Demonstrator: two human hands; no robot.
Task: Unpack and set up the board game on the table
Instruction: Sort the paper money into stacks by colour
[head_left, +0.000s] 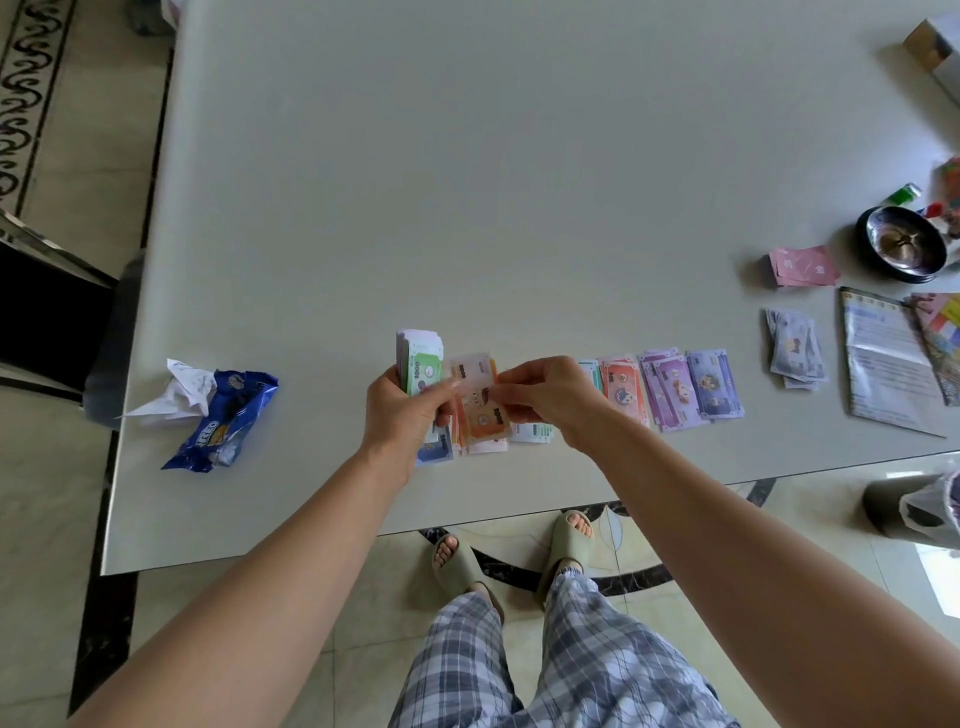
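Note:
My left hand (402, 410) grips a thick stack of play money (420, 364) with a green note on top, held just above the grey table (467, 182). My right hand (545, 397) pinches an orange note (480, 400) at its right edge, next to the stack. Under my hands lie small piles of notes: blue (435, 451), orange-pink and teal (532, 432). To the right sit sorted rows of red notes (621, 389), purple notes (672, 389) and lilac notes (714, 384).
A blue snack wrapper (223, 415) and crumpled white paper (179, 392) lie at the left. At the right are grey notes (795, 353), pink cards (802, 266), a rule sheet (888, 364), a black spinner bowl (901, 244) and a cardboard box (935, 49).

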